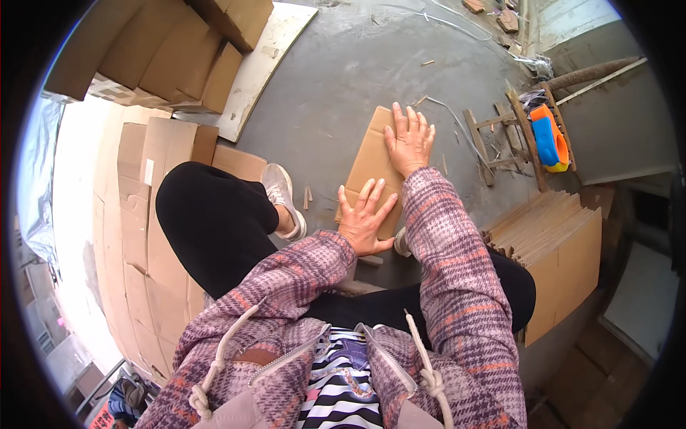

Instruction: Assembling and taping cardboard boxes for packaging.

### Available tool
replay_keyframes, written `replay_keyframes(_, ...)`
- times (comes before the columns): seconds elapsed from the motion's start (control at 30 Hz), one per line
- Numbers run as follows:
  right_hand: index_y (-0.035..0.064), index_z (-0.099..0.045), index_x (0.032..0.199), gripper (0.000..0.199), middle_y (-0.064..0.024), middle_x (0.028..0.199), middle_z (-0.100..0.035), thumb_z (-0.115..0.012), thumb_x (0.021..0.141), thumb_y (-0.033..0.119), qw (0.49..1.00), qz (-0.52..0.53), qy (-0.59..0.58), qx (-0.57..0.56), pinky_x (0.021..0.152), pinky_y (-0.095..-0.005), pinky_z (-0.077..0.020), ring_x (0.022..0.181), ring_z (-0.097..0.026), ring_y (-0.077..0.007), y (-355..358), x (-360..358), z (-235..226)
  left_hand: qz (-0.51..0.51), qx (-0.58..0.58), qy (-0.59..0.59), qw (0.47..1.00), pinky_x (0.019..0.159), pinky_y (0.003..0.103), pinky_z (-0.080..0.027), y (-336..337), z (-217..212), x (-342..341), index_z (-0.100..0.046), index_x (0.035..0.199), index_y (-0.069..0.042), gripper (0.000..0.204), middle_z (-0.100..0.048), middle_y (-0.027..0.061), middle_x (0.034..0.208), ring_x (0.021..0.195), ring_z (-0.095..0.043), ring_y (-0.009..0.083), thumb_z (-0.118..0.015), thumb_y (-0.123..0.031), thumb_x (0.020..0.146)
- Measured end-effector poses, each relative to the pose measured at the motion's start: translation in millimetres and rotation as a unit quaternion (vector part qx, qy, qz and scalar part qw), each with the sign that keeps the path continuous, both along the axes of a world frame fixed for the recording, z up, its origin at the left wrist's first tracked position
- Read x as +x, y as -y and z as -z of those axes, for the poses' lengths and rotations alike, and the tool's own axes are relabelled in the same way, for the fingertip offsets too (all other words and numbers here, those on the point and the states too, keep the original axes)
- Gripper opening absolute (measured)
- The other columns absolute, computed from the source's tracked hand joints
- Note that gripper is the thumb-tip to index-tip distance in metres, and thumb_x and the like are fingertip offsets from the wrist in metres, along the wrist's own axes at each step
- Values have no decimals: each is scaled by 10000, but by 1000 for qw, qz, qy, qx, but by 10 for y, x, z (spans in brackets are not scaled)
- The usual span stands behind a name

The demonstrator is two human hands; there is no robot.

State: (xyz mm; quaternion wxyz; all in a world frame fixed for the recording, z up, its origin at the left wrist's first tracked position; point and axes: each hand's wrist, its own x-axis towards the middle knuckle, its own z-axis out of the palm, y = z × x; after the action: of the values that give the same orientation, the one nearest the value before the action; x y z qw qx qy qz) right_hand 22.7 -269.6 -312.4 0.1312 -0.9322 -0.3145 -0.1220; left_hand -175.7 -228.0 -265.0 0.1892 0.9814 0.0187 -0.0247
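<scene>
A flat piece of brown cardboard (369, 159) with crease lines lies in front of me, between my feet. My left hand (366, 218) rests on its near part with the fingers spread. Farther up, my right hand (410, 143) presses on the cardboard's far right edge, fingers stretched out. Neither hand grips anything. What lies directly under the cardboard is hidden.
A stack of flat cardboard sheets (554, 250) stands by my right knee. Several cardboard boxes (168, 53) are at the far left, with more cardboard (168, 143) beside my left leg. A wooden frame (525, 136) holding orange and blue tape rolls (547, 139) stands at right on the grey floor (321, 86).
</scene>
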Motion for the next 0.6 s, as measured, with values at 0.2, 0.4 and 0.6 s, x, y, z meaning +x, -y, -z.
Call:
replay_keyframes(0.2, 267, -386, 1385, 535, -92, 1339, -413, -515, 887, 414, 999, -11, -38, -3, 1035, -592, -235, 1251, -361, -305, -28, 5, 12, 32, 26, 9, 999, 987, 721, -97, -220, 129, 269, -469, 1318, -249, 732, -234, 121, 1485, 1393, -168, 265, -556, -672, 727)
replay_keyframes(0.4, 262, -396, 1374, 537, -106, 1315, -409, -527, 875, 410, 999, -9, -41, 5, 1037, -593, -233, 1238, -355, -300, -20, -34, -4, 59, 45, 33, 997, 987, 722, -94, -225, 155, 349, -448, 1331, -234, 757, -230, 107, 1489, 1387, -180, 261, -557, -668, 720)
replay_keyframes(0.6, 265, -398, 1378, 533, -103, 1310, -418, -495, 883, 440, 999, 3, -45, 7, 1048, -595, -211, 1241, -352, -299, -66, -44, -27, 61, 71, 41, 995, 988, 724, -99, -256, 230, 346, -461, 1320, -229, 731, -234, 101, 1487, 1381, -193, 264, -571, -640, 726)
